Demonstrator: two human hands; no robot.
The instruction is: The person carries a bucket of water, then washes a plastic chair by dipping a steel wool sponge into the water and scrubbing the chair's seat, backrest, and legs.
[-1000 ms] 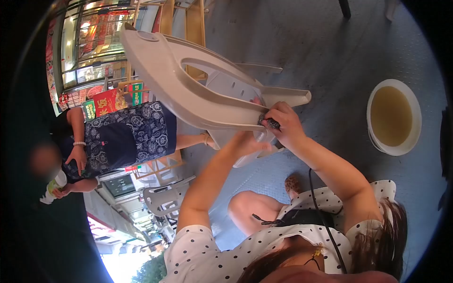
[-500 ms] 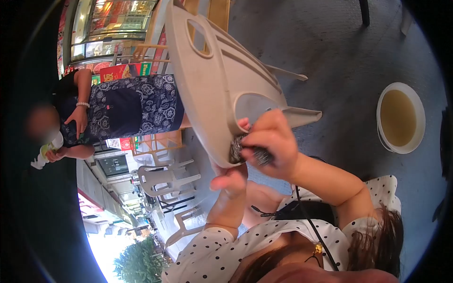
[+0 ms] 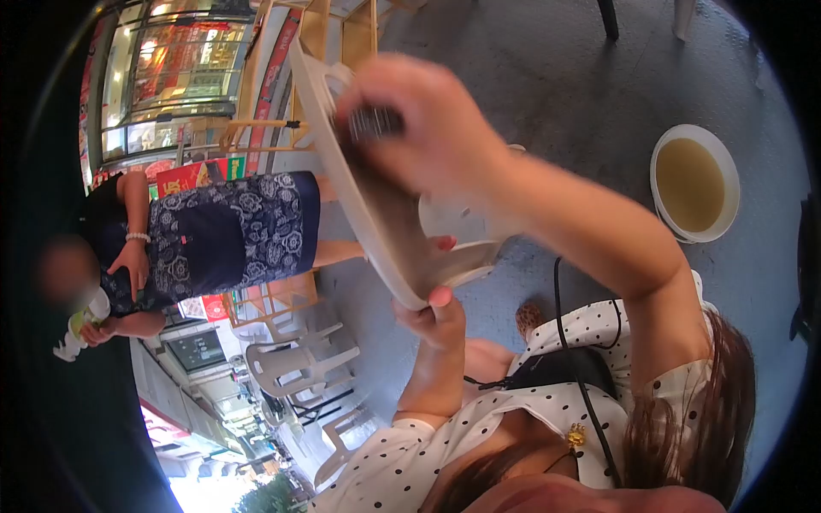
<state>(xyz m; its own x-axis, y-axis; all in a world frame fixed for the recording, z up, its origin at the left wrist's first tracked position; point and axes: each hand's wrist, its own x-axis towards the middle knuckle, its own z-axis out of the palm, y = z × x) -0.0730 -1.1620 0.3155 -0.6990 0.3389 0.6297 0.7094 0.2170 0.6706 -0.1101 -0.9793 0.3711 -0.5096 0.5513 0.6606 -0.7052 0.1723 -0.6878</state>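
A beige plastic chair [image 3: 389,224] is tilted up in front of me, its backrest edge running from upper left down to my left hand. My left hand [image 3: 432,321] is wrapped round the lower edge, with the thumb on the near side and some fingers hidden behind. My right hand [image 3: 428,128], smeared by motion, is closed on a dark metallic steel wool scourer [image 3: 376,124]. It holds the scourer at the upper part of the backrest and covers some of the chair. Whether the scourer touches the plastic is hard to see.
A white bucket [image 3: 732,205] of murky brownish water stands on the grey floor at the right. A person in a patterned apron [image 3: 272,218] stands at the left, holding a green-and-white item. Behind are other plastic chairs [image 3: 282,363] and wooden frames [image 3: 359,30].
My right hand has moved the scourer from the chair's lower edge up to its upper part. The chair has turned more edge-on, while my left hand keeps its hold low on it.
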